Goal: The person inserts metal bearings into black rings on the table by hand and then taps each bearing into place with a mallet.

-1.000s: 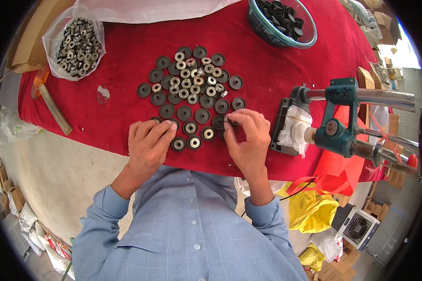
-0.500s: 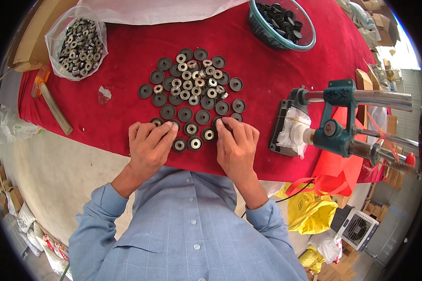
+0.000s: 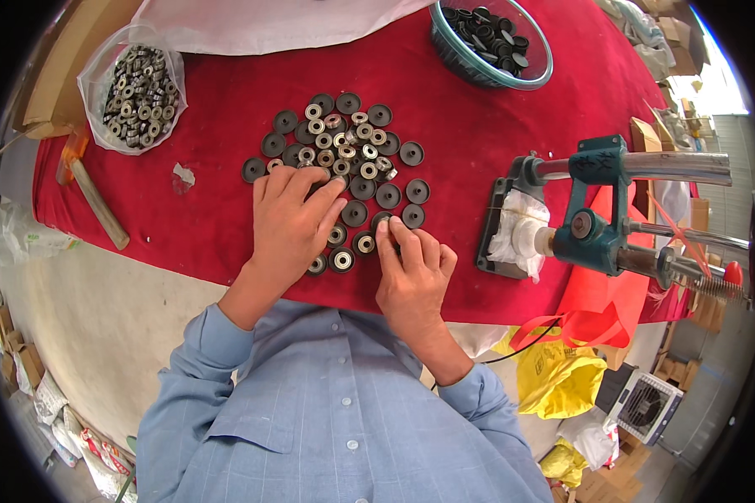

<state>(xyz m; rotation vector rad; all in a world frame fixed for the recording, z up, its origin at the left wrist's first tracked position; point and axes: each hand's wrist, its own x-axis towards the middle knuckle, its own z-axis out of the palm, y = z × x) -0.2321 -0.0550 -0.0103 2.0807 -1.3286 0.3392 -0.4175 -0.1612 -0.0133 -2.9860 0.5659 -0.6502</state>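
Observation:
Many black round caps [image 3: 388, 196] with small central pegs lie on the red cloth, and a heap of silvery ring bearings [image 3: 346, 152] rests among them. My left hand [image 3: 292, 220] reaches over the caps, its curled fingertips closed at a bearing on the near side of the heap; the fingers partly hide it. Lower right, my right hand [image 3: 413, 272] pinches a black cap [image 3: 381, 220] between thumb and fingers. Between my hands sit several caps with bearings set in them, such as this near cap with a bearing [image 3: 341, 259].
A clear bag of bearings [image 3: 143, 105] stands far left, near a hammer [image 3: 99, 204]. A teal bowl of black caps [image 3: 539, 81] stands at the far right. On the right lies a green hand press [image 3: 590, 237] with its base wrapped in white plastic.
My left hand has moved up and right from the near row to the bearing heap. My right hand has shifted slightly and stays at a cap. The whole view has shifted a little.

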